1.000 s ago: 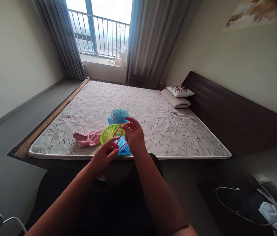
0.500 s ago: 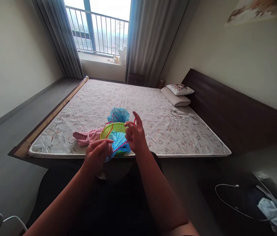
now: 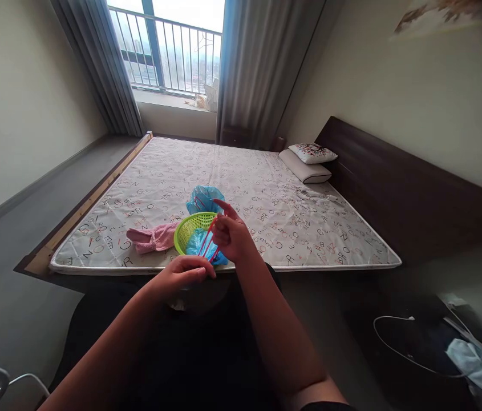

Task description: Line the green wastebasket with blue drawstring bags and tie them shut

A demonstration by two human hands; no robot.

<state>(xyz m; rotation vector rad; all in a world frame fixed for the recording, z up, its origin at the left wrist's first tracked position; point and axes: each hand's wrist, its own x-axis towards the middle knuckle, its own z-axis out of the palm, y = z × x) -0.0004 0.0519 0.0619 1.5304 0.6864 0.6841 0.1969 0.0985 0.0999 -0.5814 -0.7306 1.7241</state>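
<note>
A red drawstring runs between my hands, in front of a blue plastic bag that shows inside the lime-green basket. My right hand is closed on the string's upper end, its index finger pointing out to the left. Lower down, my left hand is closed at the string's lower end, the thumb lying along the top; its inner fingers are hidden. Behind the basket sits another blue plastic bag with red string. A pink cloth lies left of the basket.
The basket and cloth lie near the front edge of a bare mattress printed with letters. Pillows rest by the dark headboard. At lower right, a dark surface holds a white cable and a pale cloth-like item.
My left hand has moved right and slightly down, turning palm-down. My right hand has tilted its index finger leftward. The red string now stands steeper between them.
</note>
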